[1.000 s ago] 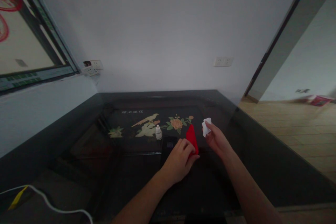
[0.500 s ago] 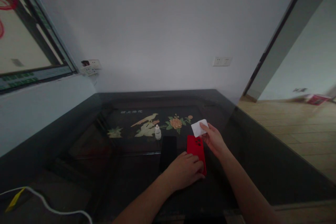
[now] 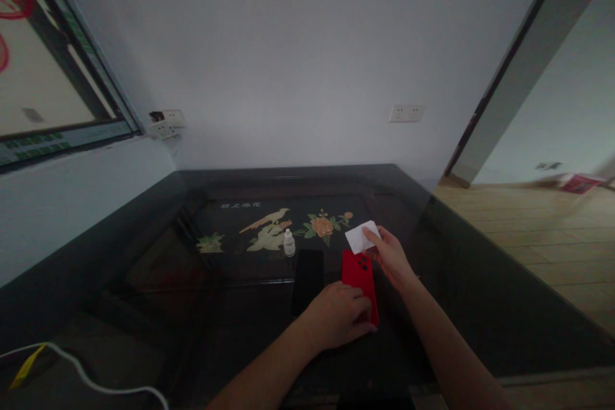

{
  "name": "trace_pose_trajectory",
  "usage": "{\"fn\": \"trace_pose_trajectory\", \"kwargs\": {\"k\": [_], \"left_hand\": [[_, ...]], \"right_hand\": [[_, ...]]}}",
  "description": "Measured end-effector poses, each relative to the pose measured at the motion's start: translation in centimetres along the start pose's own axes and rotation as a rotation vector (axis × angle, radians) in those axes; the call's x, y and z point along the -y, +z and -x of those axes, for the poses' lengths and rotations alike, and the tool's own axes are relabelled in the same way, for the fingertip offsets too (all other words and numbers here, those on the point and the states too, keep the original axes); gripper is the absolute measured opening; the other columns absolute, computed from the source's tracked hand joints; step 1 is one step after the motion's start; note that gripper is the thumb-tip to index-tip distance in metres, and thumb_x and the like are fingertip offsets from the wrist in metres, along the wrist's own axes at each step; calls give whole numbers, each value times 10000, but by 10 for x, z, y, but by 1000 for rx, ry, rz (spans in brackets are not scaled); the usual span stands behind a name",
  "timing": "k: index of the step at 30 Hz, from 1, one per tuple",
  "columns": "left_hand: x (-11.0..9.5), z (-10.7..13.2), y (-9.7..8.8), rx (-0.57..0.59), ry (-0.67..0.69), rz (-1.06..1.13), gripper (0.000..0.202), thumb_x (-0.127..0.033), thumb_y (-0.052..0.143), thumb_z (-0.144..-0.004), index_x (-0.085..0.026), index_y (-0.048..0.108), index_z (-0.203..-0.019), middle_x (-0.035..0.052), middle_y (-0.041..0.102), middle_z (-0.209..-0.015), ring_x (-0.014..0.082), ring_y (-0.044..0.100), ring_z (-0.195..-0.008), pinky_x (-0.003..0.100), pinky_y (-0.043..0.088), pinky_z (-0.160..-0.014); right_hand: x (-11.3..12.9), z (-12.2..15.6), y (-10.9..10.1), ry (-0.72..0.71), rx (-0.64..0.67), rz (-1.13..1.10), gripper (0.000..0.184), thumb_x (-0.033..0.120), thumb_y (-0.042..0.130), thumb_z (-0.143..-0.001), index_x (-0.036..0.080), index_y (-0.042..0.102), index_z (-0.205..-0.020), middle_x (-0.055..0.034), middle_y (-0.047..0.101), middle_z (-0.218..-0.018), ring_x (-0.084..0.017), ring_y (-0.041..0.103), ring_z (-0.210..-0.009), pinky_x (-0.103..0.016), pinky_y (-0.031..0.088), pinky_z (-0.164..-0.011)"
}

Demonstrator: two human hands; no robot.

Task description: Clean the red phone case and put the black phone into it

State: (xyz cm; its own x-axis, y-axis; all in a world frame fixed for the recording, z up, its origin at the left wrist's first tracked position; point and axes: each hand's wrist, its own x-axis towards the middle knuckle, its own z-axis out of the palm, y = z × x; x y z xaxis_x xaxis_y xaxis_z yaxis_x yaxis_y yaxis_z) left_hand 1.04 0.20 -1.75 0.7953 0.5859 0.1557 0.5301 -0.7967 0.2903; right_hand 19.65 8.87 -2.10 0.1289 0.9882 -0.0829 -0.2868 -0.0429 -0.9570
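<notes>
Lying flat on the counter (image 3: 230, 346), a red phone (image 3: 359, 278) is pressed down near its near end by the left hand (image 3: 336, 317), with the fingers curled toward the phone's right edge. A white sheet (image 3: 360, 237) is pinched between the thumb and fingers of the right hand (image 3: 390, 257) and held just beyond the phone's far end. A black phone (image 3: 308, 280) is laid just left of the red phone, and a small dropper bottle (image 3: 289, 243) stands upright just beyond it.
</notes>
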Motion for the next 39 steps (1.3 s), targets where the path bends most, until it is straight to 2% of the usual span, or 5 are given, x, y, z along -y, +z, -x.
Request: {"fn": "trace_pose_trajectory", "kwargs": {"k": [15,20,24,30,39], "left_hand": [[-4,1,-5,42,51,-33,268,-472,696,-913,-206,686,-942,27,741,-895,218,708,-824,310,503,-742],[-7,0,-8,80,34,-24,279,-488,671,-923,-209,678,-938,26,744,-894,213,713,-808,302,509,-733],[-9,0,-6,84,-51,-32,335,-530,669,-902,-212,672,-1009,43,753,-934,244,726,-830,316,519,-708],[-8,0,-3,58,-50,-8,349,-541,671,-903,-212,666,-1022,58,760,-956,259,730,-868,346,528,-795],[-5,2,0,58,-70,-10,390,-602,657,-892,-228,684,-1001,39,759,-943,246,732,-822,321,508,-703]], "right_hand": [[-5,0,0,-67,-5,232,394,553,816,-725,225,643,-861,-20,724,-811,-211,693,-741,-304,616,-582],[-7,-1,0,-127,2,314,424,601,790,-734,230,618,-845,-27,722,-813,-232,707,-761,-331,626,-599],[-6,1,2,-189,3,361,437,624,774,-733,228,604,-803,-32,714,-808,-239,708,-758,-358,638,-633],[-6,2,2,-213,27,392,415,611,767,-751,229,616,-810,-32,701,-801,-240,697,-761,-360,632,-635],[-7,3,2,-226,51,414,368,577,759,-766,238,620,-803,-33,720,-799,-243,695,-746,-357,610,-615]]}}
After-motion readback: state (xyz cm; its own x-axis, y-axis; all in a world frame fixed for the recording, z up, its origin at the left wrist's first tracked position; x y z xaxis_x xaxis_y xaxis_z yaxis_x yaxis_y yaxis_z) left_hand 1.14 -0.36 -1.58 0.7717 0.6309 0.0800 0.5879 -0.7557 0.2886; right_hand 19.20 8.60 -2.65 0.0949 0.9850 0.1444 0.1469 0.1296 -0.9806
